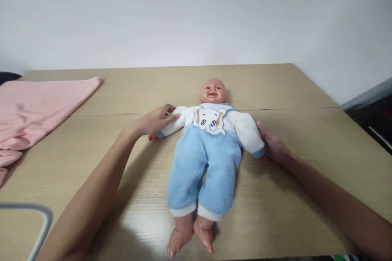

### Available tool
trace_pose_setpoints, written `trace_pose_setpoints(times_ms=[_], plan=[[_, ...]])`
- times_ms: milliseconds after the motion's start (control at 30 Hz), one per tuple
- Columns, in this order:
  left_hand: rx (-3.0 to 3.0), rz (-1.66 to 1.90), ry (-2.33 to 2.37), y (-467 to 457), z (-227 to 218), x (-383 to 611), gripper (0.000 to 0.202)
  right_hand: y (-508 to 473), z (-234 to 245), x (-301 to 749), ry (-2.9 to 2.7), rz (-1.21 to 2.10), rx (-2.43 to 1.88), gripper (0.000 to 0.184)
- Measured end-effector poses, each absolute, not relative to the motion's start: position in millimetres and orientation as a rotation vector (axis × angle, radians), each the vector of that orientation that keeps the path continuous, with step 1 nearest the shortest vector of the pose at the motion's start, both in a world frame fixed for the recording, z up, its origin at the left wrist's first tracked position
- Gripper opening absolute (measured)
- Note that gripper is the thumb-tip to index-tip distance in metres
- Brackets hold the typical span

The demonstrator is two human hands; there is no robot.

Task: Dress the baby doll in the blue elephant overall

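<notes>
A baby doll point(208, 163) lies on its back on the wooden table point(294, 220), head toward the wall and bare feet toward me. It wears a light blue and white fleece outfit with an elephant face on the chest. My left hand point(156, 120) is closed around the doll's white sleeve on the left side, thumb on top and fingers partly hidden behind it. On the other side, my right hand point(274, 144) rests against the outer edge of the doll's other sleeve point(248, 133). Its visible fingers are stretched along the sleeve, and some are hidden by it.
A pink cloth point(39, 110) is spread over the table's left side, with folds near its lower edge. A pale curved bar point(43, 210) shows at the lower left. Behind the table stands a white wall point(183, 16). Dark objects point(373, 118) lie beyond the right edge.
</notes>
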State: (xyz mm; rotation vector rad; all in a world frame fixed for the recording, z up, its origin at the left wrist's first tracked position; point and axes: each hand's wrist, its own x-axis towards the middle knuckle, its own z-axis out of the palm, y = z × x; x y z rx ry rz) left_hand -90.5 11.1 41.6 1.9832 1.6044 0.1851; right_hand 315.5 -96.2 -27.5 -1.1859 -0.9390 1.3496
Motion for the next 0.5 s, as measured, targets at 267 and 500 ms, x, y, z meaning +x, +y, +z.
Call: trace_pose_setpoints(times_ms=[267,500], plan=[[1.776,0.18,1.35,7.4,33.0,-81.5,0.09,-95.9,-23.3,315.0,-1.0,1.449,-1.237,0.049],[1.74,0.341,1.055,-7.2,26.7,-59.5,0.099,-100.0,-35.3,317.4,-1.086,1.448,-1.288,0.071]])
